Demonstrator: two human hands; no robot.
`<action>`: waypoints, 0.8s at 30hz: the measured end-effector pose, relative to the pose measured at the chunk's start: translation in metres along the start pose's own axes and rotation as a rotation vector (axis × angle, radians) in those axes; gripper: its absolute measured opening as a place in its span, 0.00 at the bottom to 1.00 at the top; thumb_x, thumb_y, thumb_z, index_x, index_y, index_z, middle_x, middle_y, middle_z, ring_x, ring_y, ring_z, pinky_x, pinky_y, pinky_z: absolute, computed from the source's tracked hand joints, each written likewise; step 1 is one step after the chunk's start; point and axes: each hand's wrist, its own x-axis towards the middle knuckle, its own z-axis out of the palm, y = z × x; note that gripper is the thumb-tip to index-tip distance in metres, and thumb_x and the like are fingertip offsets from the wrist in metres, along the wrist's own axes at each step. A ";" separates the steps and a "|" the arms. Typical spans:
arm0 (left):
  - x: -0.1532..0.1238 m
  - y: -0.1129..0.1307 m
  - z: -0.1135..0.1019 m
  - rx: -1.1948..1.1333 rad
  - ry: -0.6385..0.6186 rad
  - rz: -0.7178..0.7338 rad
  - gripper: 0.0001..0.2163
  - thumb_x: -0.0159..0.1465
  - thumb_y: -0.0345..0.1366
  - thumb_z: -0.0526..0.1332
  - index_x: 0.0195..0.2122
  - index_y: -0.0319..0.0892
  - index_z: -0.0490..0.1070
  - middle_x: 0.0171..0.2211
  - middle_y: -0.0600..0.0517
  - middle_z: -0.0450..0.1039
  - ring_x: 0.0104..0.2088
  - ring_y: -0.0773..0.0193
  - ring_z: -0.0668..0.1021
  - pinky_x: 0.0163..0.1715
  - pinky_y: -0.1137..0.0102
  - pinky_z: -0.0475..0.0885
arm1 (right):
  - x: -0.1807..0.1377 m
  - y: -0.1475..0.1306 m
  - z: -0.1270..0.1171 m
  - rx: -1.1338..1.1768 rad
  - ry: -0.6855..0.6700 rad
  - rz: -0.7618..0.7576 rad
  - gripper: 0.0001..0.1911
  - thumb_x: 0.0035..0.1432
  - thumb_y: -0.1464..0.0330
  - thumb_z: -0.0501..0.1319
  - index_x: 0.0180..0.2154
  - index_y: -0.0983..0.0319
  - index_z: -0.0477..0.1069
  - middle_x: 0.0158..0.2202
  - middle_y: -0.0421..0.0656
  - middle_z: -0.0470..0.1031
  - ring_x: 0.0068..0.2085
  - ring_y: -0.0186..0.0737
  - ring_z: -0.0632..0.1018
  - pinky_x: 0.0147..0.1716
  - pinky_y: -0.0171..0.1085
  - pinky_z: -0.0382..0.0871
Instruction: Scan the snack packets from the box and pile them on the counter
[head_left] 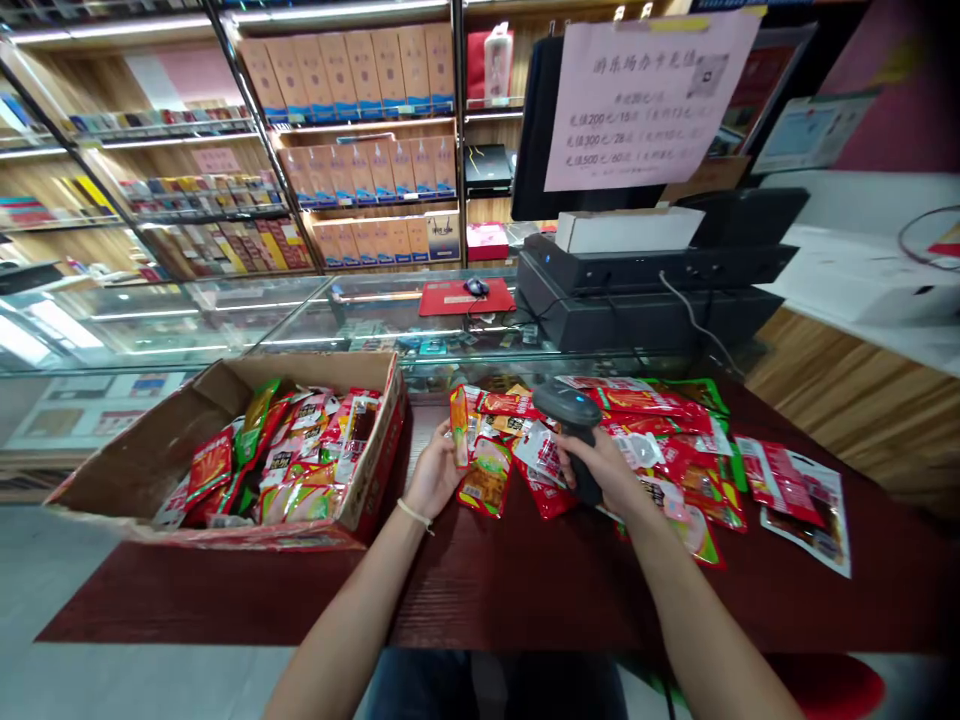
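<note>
My right hand [604,470] is wrapped round the handle of a dark barcode scanner [568,405], held over the pile of snack packets. Between the fingers of my left hand [435,472] a red and green snack packet [460,425] stands upright, its edge turned mostly toward me. Just right of that hand, a packet with a green and yellow front [487,478] lies on the dark red table [517,590]. More red snack packets [660,405] spread behind and to the right of the scanner. Part of the pile is hidden by my right hand.
An open cardboard box [386,450] holding many packets stands at the left. Behind the table is a glass display counter [292,310] with a mouse [476,287] on a red mat [442,298]. A monitor [536,130] with a pink paper notice stands at the back right.
</note>
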 end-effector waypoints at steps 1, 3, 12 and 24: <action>-0.001 0.001 -0.001 -0.043 -0.015 -0.051 0.17 0.53 0.27 0.63 0.43 0.44 0.64 0.28 0.58 0.69 0.21 0.73 0.69 0.20 0.78 0.64 | 0.000 0.001 0.000 0.005 -0.005 0.006 0.17 0.50 0.58 0.68 0.27 0.60 0.63 0.18 0.34 0.66 0.15 0.30 0.66 0.14 0.32 0.61; -0.003 0.004 -0.003 -0.114 -0.064 -0.169 0.11 0.58 0.37 0.63 0.40 0.43 0.66 0.26 0.57 0.67 0.19 0.74 0.65 0.16 0.79 0.57 | 0.000 0.004 0.001 0.009 -0.009 0.019 0.17 0.50 0.59 0.69 0.29 0.60 0.63 0.19 0.34 0.67 0.15 0.30 0.67 0.14 0.32 0.62; -0.014 0.009 0.003 -0.182 -0.252 -0.313 0.34 0.57 0.64 0.56 0.51 0.39 0.71 0.46 0.41 0.74 0.43 0.55 0.77 0.39 0.61 0.75 | 0.001 0.008 0.002 -0.014 -0.037 0.025 0.17 0.51 0.58 0.68 0.35 0.60 0.65 0.20 0.34 0.67 0.15 0.30 0.66 0.14 0.32 0.62; 0.007 -0.019 -0.009 0.426 0.194 0.119 0.21 0.46 0.40 0.74 0.41 0.37 0.76 0.40 0.45 0.80 0.40 0.54 0.81 0.41 0.61 0.78 | -0.001 0.008 0.004 -0.155 -0.080 0.009 0.17 0.53 0.58 0.67 0.29 0.59 0.62 0.17 0.34 0.66 0.14 0.31 0.66 0.14 0.32 0.60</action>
